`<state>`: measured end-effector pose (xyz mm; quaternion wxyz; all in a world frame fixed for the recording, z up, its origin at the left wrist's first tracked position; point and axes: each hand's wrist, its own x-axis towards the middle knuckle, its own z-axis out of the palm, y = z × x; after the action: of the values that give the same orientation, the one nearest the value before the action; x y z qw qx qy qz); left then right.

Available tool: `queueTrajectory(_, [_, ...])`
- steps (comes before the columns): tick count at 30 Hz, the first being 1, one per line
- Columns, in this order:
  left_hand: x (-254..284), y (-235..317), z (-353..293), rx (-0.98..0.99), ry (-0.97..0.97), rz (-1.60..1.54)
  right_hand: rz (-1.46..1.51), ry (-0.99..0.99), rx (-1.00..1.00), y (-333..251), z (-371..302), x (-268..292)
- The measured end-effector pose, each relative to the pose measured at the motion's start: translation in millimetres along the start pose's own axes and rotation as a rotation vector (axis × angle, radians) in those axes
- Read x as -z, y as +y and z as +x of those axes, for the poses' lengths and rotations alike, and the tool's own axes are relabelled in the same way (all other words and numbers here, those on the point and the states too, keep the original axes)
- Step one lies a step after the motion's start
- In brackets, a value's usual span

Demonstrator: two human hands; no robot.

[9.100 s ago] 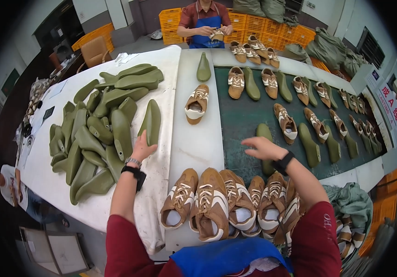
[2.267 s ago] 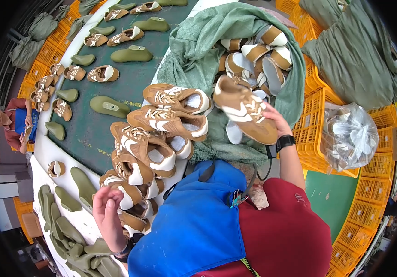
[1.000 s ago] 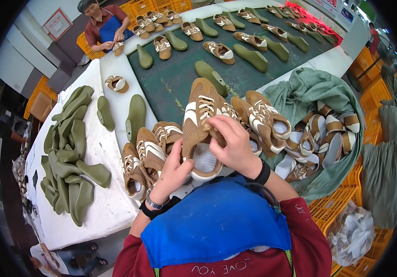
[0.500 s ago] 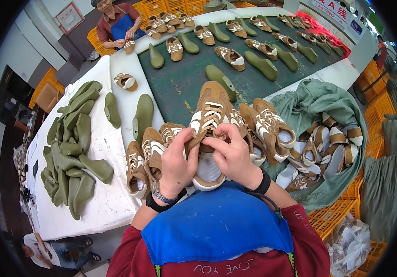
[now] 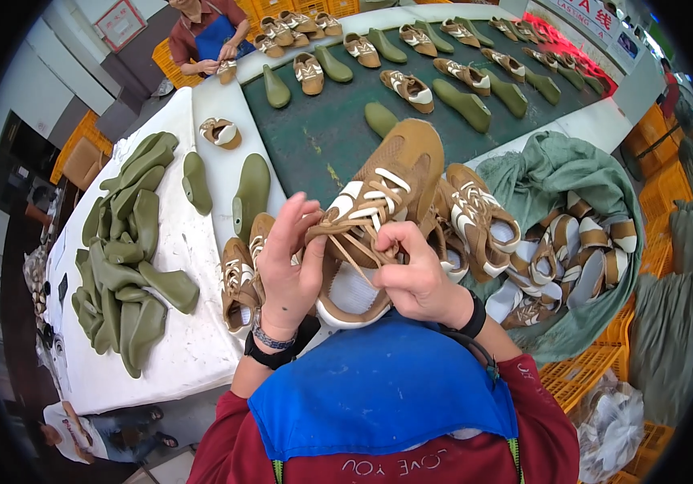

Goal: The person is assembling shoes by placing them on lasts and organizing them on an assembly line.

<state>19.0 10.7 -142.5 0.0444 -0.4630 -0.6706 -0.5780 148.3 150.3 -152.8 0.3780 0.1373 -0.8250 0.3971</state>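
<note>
A brown sneaker [image 5: 412,149] with white stripes and a pale lining is in front of my blue apron, toe pointing away and tilted to the right. My left hand [image 5: 288,270] grips its left side by the collar, thumb near the opening. A tan shoelace [image 5: 354,248] runs slack from the upper eyelets across the opening. My right hand [image 5: 420,270] pinches that lace at the right side; the fingertips partly hide its end. Beside my hands stand more brown sneakers, some at the left [image 5: 237,278] and some at the right [image 5: 475,218].
Olive shoe lasts [image 5: 124,258] lie heaped on the white-covered table [image 5: 201,347] at left. The green conveyor belt [image 5: 306,153] carries sneakers and lasts in rows. At right, a green cloth [image 5: 572,169] lines a container of brown-and-white shoes [image 5: 568,250]. A co-worker [image 5: 213,36] handles a shoe across the table.
The sneaker has tilted, its toe swinging right. My left hand has shifted slightly left, and my right hand has moved a little right and down, with the lace now drawn across the opening.
</note>
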Motion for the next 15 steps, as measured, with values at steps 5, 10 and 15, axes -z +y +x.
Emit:
queueTrajectory(5, [-15, 8, 2, -0.195, -0.26, 0.319, -0.054, 0.2, -0.147, 6, 3, -5])
queueTrajectory(10, [-14, 10, 8, -0.311, -0.289, 0.282, 0.096, 0.487, -0.27, 18, -2, -2])
queueTrajectory(15, [-10, 0, 5, -0.282, -0.272, 0.27, 0.344, 0.449, -0.437, 30, 2, 1])
